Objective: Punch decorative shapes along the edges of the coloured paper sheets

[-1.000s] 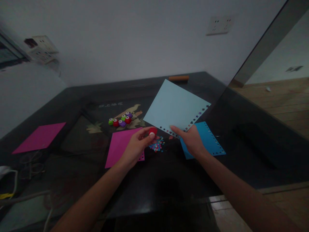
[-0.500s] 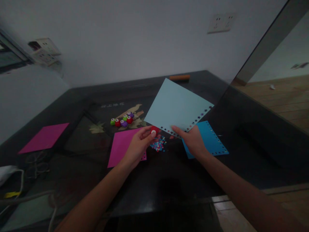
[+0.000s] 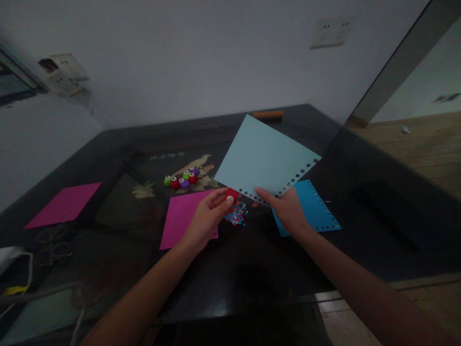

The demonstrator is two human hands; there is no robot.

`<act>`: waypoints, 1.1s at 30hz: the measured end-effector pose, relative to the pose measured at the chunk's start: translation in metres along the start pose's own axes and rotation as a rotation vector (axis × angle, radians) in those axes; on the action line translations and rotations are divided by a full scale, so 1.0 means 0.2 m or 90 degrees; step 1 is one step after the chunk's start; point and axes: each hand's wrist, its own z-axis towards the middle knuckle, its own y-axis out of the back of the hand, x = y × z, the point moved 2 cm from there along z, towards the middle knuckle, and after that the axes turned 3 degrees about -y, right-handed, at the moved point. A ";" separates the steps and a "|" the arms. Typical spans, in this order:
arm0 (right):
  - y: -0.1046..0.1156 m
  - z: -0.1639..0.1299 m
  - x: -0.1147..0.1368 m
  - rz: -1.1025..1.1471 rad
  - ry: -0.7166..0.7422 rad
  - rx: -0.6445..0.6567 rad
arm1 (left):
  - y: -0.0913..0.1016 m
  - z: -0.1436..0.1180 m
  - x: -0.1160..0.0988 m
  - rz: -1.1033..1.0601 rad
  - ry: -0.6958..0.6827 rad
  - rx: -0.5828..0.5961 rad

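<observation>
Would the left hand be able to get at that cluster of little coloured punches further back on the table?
Probably yes: nothing lies between them, but the left hand already grips a small red punch.

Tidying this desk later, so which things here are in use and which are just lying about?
In use: left hand with red punch; right hand holding pale blue sheet; confetti.
Lying about: spare punches, far pink sheet, orange stick.
</observation>
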 end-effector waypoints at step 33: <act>-0.01 -0.02 0.06 -0.032 0.029 -0.022 | 0.01 0.00 0.01 -0.006 -0.011 -0.002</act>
